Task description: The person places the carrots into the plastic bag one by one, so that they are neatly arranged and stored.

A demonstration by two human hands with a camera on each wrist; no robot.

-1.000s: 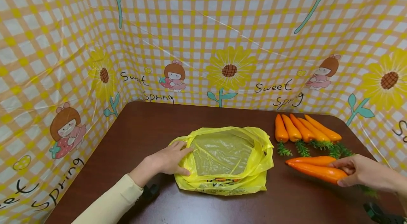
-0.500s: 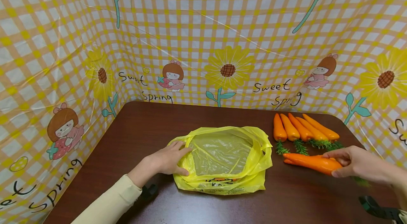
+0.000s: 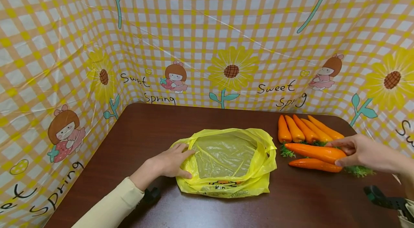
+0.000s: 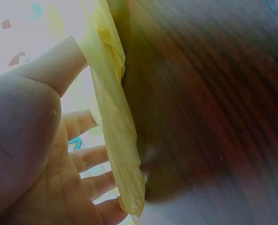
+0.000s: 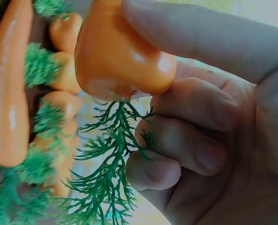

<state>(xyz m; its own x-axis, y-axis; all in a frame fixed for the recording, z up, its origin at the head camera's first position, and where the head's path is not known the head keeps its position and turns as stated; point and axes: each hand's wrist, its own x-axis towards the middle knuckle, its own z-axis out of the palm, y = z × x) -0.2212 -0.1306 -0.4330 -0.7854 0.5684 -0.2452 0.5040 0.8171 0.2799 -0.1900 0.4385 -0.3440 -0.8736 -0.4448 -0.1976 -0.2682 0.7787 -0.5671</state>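
A yellow plastic bag [image 3: 255, 186] lies on the table with its mouth spread wide. My left hand [image 3: 169, 159] rests against the bag's left side, thumb and fingers apart; in the left wrist view the yellow film [image 4: 117, 136] runs along its fingertips. At the right, my right hand [image 3: 362, 154] grips an orange carrot [image 3: 315, 151] near its thick end, tip pointing left. Green leaves [image 5: 113, 164] hang from that end in the right wrist view. Another carrot [image 3: 313, 165] lies on the table just below the held one.
Several carrots [image 3: 297, 130] lie in a row at the table's back right, leaves toward the person. A brown table [image 3: 155, 123] carries everything, with a checked, flower-printed cloth [image 3: 194, 41] round its back and sides.
My right hand has lifted one carrot off the one beside it and moved it away from the person, toward the back row. The left hand and the bag stay put.
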